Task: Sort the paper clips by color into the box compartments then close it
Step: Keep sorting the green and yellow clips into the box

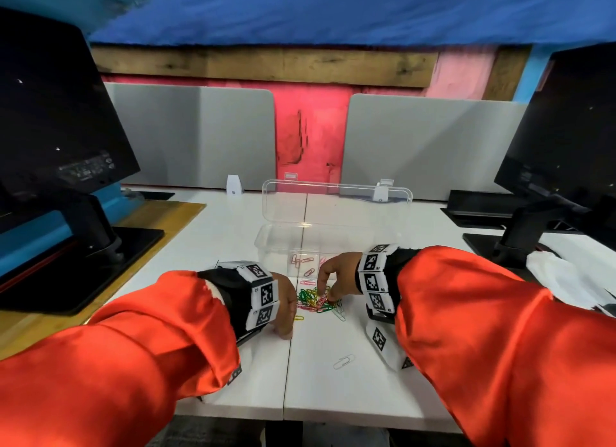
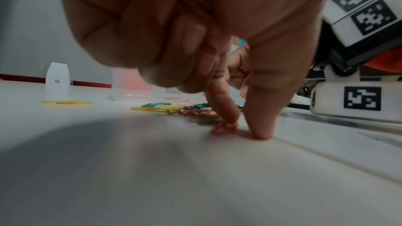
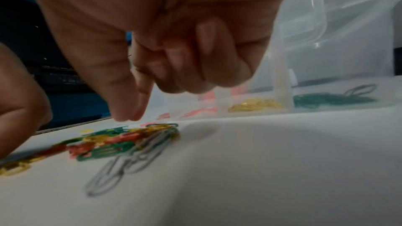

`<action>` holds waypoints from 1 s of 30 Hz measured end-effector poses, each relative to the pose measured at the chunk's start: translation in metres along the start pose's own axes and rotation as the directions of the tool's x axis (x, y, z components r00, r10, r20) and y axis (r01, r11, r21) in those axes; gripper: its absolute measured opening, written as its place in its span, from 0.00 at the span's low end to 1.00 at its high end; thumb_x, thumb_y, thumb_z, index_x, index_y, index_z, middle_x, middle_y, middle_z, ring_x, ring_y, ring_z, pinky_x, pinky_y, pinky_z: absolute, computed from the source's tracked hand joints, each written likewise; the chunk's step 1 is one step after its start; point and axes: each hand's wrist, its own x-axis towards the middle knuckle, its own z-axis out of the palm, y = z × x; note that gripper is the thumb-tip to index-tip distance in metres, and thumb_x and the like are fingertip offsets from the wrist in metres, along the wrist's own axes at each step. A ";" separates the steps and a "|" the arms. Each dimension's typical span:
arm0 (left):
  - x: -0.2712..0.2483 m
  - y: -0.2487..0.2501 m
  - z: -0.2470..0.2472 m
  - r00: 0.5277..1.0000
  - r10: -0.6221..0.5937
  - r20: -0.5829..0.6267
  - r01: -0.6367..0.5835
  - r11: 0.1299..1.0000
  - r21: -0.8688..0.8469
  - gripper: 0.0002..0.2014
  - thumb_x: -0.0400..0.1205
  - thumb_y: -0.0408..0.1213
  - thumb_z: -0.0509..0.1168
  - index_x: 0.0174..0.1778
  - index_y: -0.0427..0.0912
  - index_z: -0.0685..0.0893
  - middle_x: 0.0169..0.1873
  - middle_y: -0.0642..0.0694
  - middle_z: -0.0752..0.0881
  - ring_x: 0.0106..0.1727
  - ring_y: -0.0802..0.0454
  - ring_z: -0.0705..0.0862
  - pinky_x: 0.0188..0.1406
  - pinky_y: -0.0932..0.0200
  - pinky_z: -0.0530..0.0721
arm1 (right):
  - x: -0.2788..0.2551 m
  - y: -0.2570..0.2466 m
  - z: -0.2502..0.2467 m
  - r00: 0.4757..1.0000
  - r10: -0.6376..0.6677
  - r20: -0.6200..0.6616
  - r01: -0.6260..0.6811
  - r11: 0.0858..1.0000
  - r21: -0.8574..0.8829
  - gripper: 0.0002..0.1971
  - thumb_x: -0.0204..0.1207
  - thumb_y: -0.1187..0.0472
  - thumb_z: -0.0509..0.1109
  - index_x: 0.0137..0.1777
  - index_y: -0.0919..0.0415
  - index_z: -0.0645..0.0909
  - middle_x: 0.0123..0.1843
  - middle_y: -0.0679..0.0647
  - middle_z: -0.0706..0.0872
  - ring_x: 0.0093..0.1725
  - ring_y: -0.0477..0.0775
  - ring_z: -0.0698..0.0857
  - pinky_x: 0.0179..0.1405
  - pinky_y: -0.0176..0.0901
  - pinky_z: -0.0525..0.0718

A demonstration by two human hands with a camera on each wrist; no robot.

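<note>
A mixed pile of green, yellow, red and silver paper clips (image 1: 316, 301) lies on the white table in front of the clear box (image 1: 266, 236), whose lid (image 1: 336, 200) stands open. In the right wrist view, separate compartments of the box (image 3: 304, 23) hold pink clips (image 3: 195, 111), yellow clips (image 3: 256, 105) and green clips (image 3: 326, 100). My left hand (image 2: 243, 126) is at the pile's left edge; its index fingertip presses a red clip (image 2: 222, 129) to the table, thumb beside it. My right hand (image 3: 128, 117) is over the pile's far side, thumb and index tips together, with no clip visible between them.
One silver clip (image 1: 343, 361) lies alone nearer me, and a yellow clip (image 2: 67, 103) lies left of the pile. Black monitors on stands flank the table at left (image 1: 56, 113) and right (image 1: 566, 130). A white cloth (image 1: 573, 280) lies at right. Grey divider panels (image 1: 200, 136) stand behind.
</note>
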 end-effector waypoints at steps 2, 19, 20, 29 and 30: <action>0.001 0.001 0.000 1.000 -0.015 -0.007 0.016 0.998 0.066 0.12 0.71 0.39 0.75 0.26 0.49 0.79 0.20 0.57 0.80 0.24 0.65 0.76 0.24 0.72 0.74 | 0.003 -0.002 -0.002 0.999 -0.012 0.049 0.012 1.000 0.005 0.11 0.75 0.66 0.71 0.55 0.54 0.83 0.32 0.43 0.73 0.24 0.36 0.76 0.12 0.17 0.64; -0.001 -0.004 0.005 0.998 -0.006 -0.056 0.010 0.996 0.083 0.06 0.75 0.42 0.73 0.40 0.45 0.86 0.33 0.52 0.80 0.44 0.54 0.77 0.40 0.65 0.75 | 0.004 0.003 0.006 0.998 0.055 0.036 -0.049 0.989 -0.139 0.16 0.77 0.57 0.69 0.61 0.64 0.84 0.37 0.46 0.80 0.35 0.43 0.76 0.23 0.20 0.71; -0.002 -0.002 0.006 0.998 0.001 -0.059 0.004 0.996 0.092 0.07 0.75 0.42 0.72 0.44 0.43 0.87 0.34 0.52 0.80 0.45 0.54 0.77 0.42 0.64 0.75 | 0.002 0.005 0.005 0.998 0.054 0.029 -0.050 0.992 -0.117 0.15 0.77 0.59 0.69 0.61 0.65 0.84 0.34 0.44 0.79 0.33 0.41 0.75 0.20 0.17 0.70; 0.002 -0.004 0.006 1.000 -0.017 -0.010 0.016 0.998 -0.052 0.12 0.72 0.36 0.74 0.25 0.50 0.82 0.16 0.58 0.81 0.33 0.57 0.79 0.28 0.71 0.75 | -0.022 0.011 -0.001 0.980 0.201 -0.006 -0.190 0.932 0.308 0.10 0.78 0.66 0.65 0.34 0.57 0.75 0.27 0.52 0.70 0.24 0.48 0.66 0.19 0.34 0.65; 0.002 -0.004 0.007 1.000 -0.027 -0.010 0.027 0.998 -0.055 0.09 0.73 0.36 0.74 0.27 0.50 0.84 0.16 0.57 0.80 0.33 0.57 0.79 0.26 0.72 0.74 | -0.023 0.012 0.000 0.970 0.242 0.010 -0.228 0.896 0.382 0.12 0.78 0.67 0.64 0.32 0.58 0.72 0.27 0.53 0.70 0.25 0.49 0.65 0.20 0.35 0.63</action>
